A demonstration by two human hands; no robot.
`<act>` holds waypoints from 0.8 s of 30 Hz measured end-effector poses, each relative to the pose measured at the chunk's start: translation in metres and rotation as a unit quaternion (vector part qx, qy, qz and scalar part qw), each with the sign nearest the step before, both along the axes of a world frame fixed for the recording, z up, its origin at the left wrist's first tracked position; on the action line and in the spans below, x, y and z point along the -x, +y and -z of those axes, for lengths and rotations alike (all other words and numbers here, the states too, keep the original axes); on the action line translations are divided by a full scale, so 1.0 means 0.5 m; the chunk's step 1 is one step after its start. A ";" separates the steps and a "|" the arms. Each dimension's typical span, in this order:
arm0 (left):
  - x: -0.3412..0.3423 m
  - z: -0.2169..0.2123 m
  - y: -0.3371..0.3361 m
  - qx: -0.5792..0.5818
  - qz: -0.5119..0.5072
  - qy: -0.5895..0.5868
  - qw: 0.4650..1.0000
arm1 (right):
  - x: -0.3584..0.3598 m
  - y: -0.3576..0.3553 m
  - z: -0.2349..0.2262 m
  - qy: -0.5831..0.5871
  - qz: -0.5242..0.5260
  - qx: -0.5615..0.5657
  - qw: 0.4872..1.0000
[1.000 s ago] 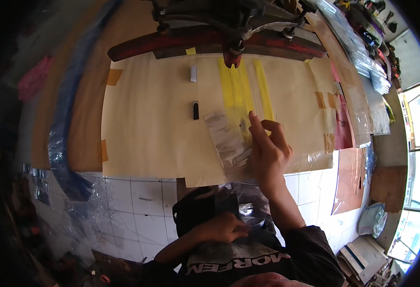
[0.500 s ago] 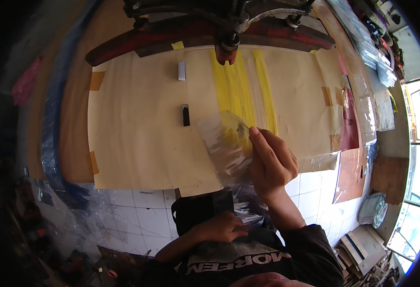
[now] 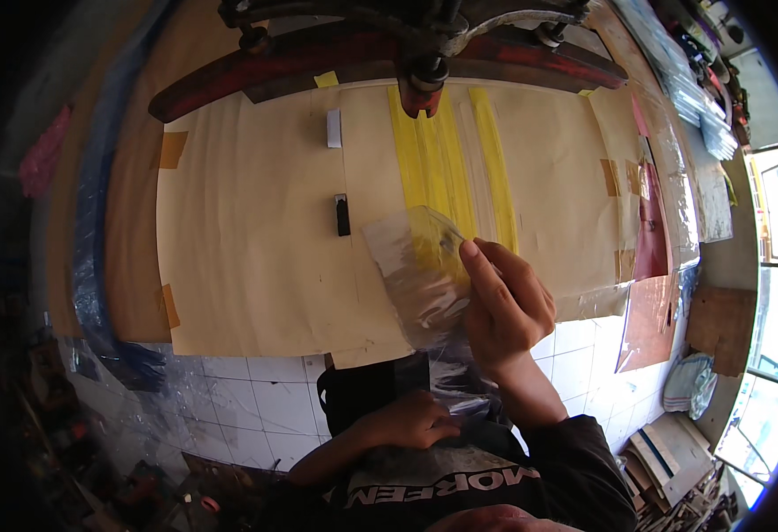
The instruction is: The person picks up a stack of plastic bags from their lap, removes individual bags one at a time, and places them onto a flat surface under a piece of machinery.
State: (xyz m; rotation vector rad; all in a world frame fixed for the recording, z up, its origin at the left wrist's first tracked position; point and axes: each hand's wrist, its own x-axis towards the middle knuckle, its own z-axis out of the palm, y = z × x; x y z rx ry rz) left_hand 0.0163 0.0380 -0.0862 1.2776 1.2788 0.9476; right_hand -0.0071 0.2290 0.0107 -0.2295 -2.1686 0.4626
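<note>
Plastic sheet (image 3: 416,275), one piece: clear, colourless, thin, glossy. Creased and rippled, with whitish glare along the folds toward 6 o'clock; see-through enough to show yellow toward 1 o'clock. Roughly oblong, set aslant, long axis running from 11 to 5 o'clock. Pinched at the 2 o'clock edge between thumb and forefinger of the right hand (image 3: 509,306). Placed over tan paper (image 3: 256,248), 5 o'clock from its middle; contact beneath not discernible.
</note>
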 end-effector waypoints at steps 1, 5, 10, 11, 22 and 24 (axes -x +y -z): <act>0.000 0.001 0.000 0.000 0.004 0.002 1.000 | 0.000 0.000 0.000 -0.001 0.000 0.000 1.000; 0.002 -0.003 0.000 -0.001 -0.003 -0.005 1.000 | 0.000 0.001 0.000 -0.012 0.002 -0.004 1.000; 0.001 -0.005 0.000 -0.015 -0.024 -0.023 0.999 | 0.003 0.000 0.003 -0.026 0.012 0.001 1.000; 0.003 -0.009 0.001 -0.016 -0.023 -0.023 0.999 | 0.004 0.001 0.002 -0.026 0.013 -0.001 1.000; 0.018 -0.037 0.004 0.016 -0.028 -0.025 0.999 | 0.010 0.000 0.002 -0.034 0.023 -0.018 0.999; 0.018 -0.035 0.004 0.015 -0.024 -0.023 0.999 | 0.009 -0.002 0.003 -0.039 0.024 -0.016 0.999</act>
